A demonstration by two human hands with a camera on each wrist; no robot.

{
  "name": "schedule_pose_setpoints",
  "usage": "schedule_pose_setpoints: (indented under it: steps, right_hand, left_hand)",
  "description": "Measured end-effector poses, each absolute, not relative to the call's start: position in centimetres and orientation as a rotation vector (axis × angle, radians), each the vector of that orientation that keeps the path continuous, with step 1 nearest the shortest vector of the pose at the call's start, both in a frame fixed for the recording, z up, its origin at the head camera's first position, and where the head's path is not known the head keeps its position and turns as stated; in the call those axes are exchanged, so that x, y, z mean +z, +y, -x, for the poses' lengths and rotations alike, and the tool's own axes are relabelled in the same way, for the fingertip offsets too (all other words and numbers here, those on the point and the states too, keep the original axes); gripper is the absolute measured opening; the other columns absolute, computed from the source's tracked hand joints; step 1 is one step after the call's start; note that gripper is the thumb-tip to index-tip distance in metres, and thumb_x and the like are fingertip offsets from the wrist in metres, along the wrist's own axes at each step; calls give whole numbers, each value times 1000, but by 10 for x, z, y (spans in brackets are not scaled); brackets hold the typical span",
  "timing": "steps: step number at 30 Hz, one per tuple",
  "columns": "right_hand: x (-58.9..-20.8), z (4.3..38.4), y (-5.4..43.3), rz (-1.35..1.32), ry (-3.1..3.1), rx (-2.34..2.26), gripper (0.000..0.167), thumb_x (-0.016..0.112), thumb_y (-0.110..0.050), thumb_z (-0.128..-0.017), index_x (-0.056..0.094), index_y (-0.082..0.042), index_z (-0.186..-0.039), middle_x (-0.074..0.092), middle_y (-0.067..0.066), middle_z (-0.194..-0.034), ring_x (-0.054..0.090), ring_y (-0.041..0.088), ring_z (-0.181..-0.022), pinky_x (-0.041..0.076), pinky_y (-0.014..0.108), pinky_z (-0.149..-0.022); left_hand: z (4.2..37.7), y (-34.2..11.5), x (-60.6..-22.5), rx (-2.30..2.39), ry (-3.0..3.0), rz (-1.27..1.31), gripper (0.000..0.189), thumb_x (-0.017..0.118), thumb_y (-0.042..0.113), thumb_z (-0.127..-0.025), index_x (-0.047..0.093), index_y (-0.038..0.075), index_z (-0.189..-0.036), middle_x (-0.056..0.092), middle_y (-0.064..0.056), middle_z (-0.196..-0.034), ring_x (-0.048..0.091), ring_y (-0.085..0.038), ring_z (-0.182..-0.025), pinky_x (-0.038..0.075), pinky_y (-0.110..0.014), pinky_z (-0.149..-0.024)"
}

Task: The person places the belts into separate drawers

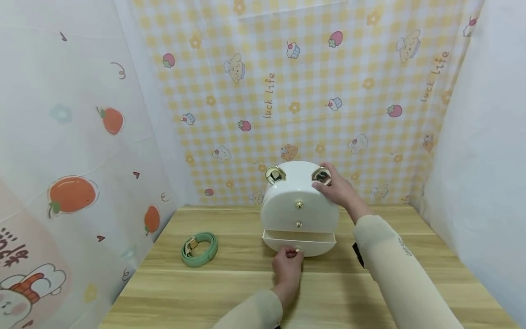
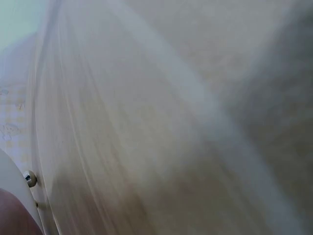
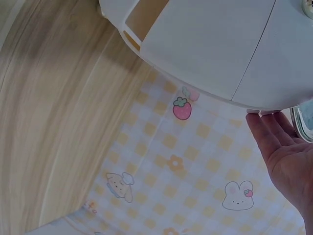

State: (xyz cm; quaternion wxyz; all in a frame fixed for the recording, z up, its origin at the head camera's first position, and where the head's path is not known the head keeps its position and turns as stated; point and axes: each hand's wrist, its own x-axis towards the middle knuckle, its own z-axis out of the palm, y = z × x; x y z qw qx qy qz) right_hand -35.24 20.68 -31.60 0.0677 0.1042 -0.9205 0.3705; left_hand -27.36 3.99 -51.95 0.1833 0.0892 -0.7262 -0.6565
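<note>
A white drawer box (image 1: 299, 183) with round gold ears stands on the table, its bottom drawer (image 1: 318, 248) pulled partway out. Low at the front, my left hand (image 1: 287, 267) pinches that drawer's small gold knob (image 1: 297, 251) between thumb and fingertips. My right hand (image 1: 338, 188) rests on the box's upper right corner, thumb in front of the right gold ear (image 1: 322, 175) and the other fingers behind it. In the right wrist view, the fingers (image 3: 266, 134) lie fairly straight against the box's edge. The visible part of the drawer's inside shows no items.
A coiled green belt (image 1: 200, 249) with a gold buckle lies on the wooden table (image 1: 230, 292), left of the box. A yellow checked cloth (image 1: 255, 91) hangs behind, and pale cloths (image 1: 82, 137) hang at the sides.
</note>
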Motion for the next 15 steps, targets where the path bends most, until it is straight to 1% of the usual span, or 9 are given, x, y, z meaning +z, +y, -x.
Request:
schedule_pose_setpoints:
  steps: [6, 11, 15]
  right_hand:
    - [-320, 352, 210, -312, -2765, 1129, 68, 59, -36, -99, 22, -18, -153, 54, 31, -132, 54, 49, -114, 44, 59, -92]
    - [-321, 352, 209, -331, -2742, 1115, 68, 60, -38, -98, 25, -17, -152, 59, 29, -123, 59, 46, -107, 46, 57, -89]
    - [-320, 353, 208, -345, -2731, 1109, 68, 60, -38, -98, 25, -16, -152, 59, 29, -122, 60, 44, -105, 46, 57, -88]
  left_hand:
    - [259, 37, -519, -1889, -2066, -213, 19, 81, 1, -72, 64, 7, -77, 63, 3, -70, 58, -7, -63, 50, -21, -58]
    - [249, 35, -518, -1892, -2068, -224, 20, 83, 3, -71, 64, 7, -76, 64, 4, -70, 59, -7, -64, 50, -21, -59]
    - [244, 33, -516, -1897, -2060, -220, 20, 84, 3, -71, 65, 7, -77, 64, 3, -71, 60, -8, -65, 51, -21, -58]
